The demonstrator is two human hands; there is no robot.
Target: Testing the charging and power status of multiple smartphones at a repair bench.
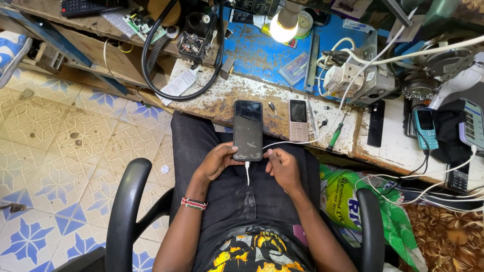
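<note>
A bare bulb [284,26] is blasting light over the workbench [282,95] and blowing out to pure white itself. The dark smartphone [247,130] screen is catching soft glare. Everything is staying pretty sharp, though the wide lens is bending lines toward the edges

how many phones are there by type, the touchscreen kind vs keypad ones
Touchscreen smartphone, held by the left hand, right hand beside it: 1
Keypad phones: 3 – silver phone, teal phone, dark phone at the bench edge
Total: 4
</note>
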